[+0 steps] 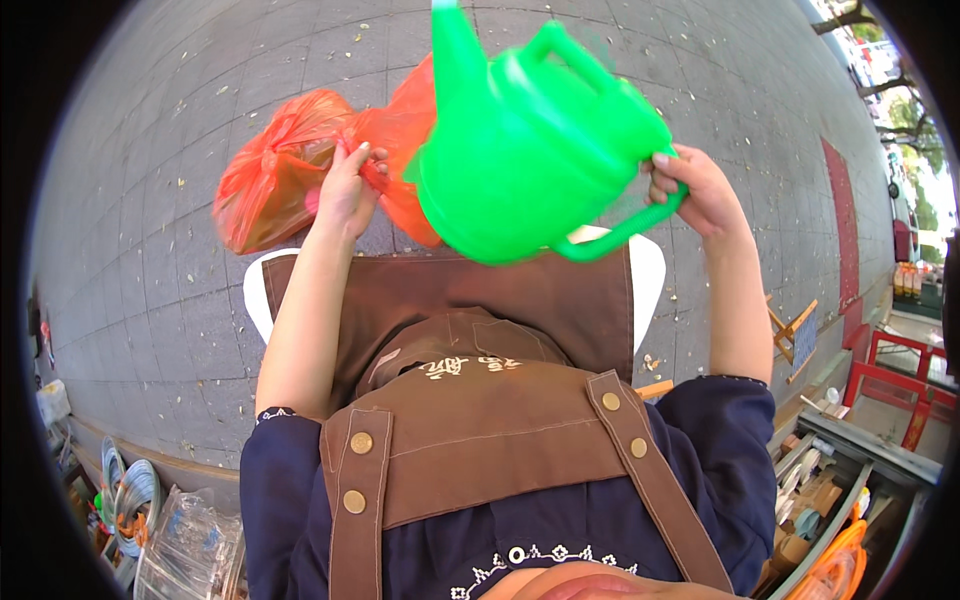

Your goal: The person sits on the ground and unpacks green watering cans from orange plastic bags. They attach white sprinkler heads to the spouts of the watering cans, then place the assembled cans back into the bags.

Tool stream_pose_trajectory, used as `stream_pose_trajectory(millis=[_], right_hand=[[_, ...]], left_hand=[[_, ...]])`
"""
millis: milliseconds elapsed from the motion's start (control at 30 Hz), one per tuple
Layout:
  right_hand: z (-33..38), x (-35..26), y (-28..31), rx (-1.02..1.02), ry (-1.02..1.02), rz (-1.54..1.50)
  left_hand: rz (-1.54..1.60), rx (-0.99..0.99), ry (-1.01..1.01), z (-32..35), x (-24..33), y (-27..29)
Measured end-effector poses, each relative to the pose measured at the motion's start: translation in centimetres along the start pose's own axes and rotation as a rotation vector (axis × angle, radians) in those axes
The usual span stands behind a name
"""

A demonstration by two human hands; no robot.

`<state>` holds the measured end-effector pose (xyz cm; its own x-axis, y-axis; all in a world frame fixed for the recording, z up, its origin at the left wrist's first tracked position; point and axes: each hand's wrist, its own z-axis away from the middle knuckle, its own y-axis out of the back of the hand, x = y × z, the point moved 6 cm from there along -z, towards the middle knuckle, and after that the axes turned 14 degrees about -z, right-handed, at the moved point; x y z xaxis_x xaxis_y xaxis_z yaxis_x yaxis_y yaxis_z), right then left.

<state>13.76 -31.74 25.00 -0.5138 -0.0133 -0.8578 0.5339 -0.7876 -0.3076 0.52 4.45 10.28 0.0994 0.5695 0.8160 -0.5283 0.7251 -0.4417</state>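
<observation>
Two bare hands are showing in the upper half of the frame, well apart from each other. Right hand (703, 190), upper right of centre: fingers are clamping onto the upper end of the looped handle of a green watering can (535, 165). Left hand (347, 190), upper left of centre: thumb and fingers are pinching the gathered film of an orange-red plastic bag (262, 165).

Watering can is occupying the upper centre, spout pointing to the top edge, outline blurring slightly. Plastic bag is bulging left of the left hand, brownish contents showing through. More orange-red film (403, 110) is spreading between the left hand and the can; cannot tell whether it belongs to the same bag.

Farther out: a brown apron (480, 440) with button-fastened straps is filling the middle and lower centre. Grey paving (170, 260) is stretching across the upper frame, pale bits lying scattered. Red frames (912, 400) are standing at the right edge; pale coils (135, 500) are sitting lower left.
</observation>
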Motion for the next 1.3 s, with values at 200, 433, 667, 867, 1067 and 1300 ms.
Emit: stream_pose_trajectory(millis=[200,433,667,867,1067,1300], right_hand=[[1.7,0.6,-0.7,0.05,-0.32,0.039],[-0.6,-0.7,-2.0,0.22,-0.259,0.012],[-3.9,3.7,-4.2,0.057,0.05,-0.199],[-9.5,8.1,-7.2,0.007,0.038,-0.166],[-12.1,11.3,0.5,0.041,-0.038,0.195],[-10.1,4.2,10.3,-0.031,-0.038,0.866]], left_hand=[[-0.231,-0.137,-0.08,-0.5,-0.5,-1.2],[-0.413,-0.288,-0.077,2.6,-3.0,-3.7],[-0.016,-0.198,0.172,4.1,-4.3,-1.0],[0.229,0.01,0.033,1.3,-3.5,2.2],[-0.298,0.381,-0.271,-0.4,-0.8,3.5],[0.045,0.158,-0.053,-2.8,-0.6,3.1]])
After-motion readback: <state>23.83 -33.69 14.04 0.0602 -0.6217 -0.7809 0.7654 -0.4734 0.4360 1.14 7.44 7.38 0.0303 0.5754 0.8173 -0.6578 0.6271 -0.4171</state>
